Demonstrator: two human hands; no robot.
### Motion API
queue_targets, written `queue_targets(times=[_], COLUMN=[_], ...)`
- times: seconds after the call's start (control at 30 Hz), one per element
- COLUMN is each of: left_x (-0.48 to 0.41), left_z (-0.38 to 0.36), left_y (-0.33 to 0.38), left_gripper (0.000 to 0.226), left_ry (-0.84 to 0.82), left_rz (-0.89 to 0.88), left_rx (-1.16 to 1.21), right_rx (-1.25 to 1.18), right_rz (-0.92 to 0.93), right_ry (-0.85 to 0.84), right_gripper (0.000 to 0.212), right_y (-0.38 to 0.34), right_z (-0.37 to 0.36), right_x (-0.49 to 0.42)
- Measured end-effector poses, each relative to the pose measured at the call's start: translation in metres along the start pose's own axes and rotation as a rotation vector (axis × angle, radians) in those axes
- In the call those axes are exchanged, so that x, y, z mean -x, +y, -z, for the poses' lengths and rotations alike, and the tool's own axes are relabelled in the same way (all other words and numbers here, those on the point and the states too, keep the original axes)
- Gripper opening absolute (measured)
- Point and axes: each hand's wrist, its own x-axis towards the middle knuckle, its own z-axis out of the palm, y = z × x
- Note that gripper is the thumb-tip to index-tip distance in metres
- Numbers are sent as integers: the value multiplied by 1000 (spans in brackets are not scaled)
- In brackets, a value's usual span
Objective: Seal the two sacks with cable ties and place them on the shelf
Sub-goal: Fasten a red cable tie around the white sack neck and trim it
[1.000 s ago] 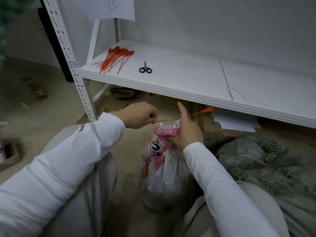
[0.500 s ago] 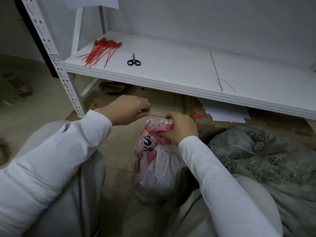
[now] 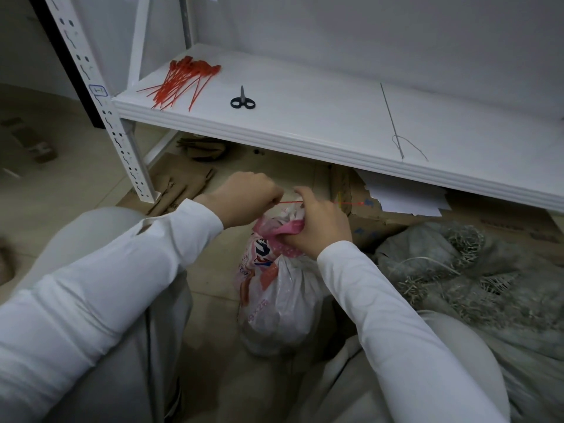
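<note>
One white shelf point(image 3: 305, 123) runs from ten to three o'clock. Its front edge is just above my hands, and there is bare board to the right of the scissors point(image 3: 242, 100). Two sacks sit on the floor: one grey woven sack point(image 3: 473, 285) at four o'clock and one printed plastic sack point(image 3: 280, 303) at six, between my knees. My right hand point(image 3: 320, 224) grips its bunched neck; my left hand point(image 3: 247, 198) pinches one red cable tie point(image 3: 291, 202) drawn across it. One bundle of ties point(image 3: 183, 80) and that single pair of scissors lie at eleven.
</note>
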Motion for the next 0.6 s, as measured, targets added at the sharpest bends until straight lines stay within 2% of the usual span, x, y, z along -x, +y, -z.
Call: queue_targets(times=[0.13, 0.4, 0.6], left_x=[0, -4, -6], left_z=[-3, -28, -43], left_y=[-14, -19, -11], left_gripper=[15, 26, 20], left_ry=[-36, -152, -185], left_rz=[59, 128, 67], left_rx=[-53, -72, 157], right_rx=[-70, -165, -239], right_rz=[23, 110, 75], right_ry=[-24, 26, 71], right_gripper=[92, 71, 67], right_y=[3, 9, 18], right_z=[-1, -2, -3], right_x=[2, 6, 6])
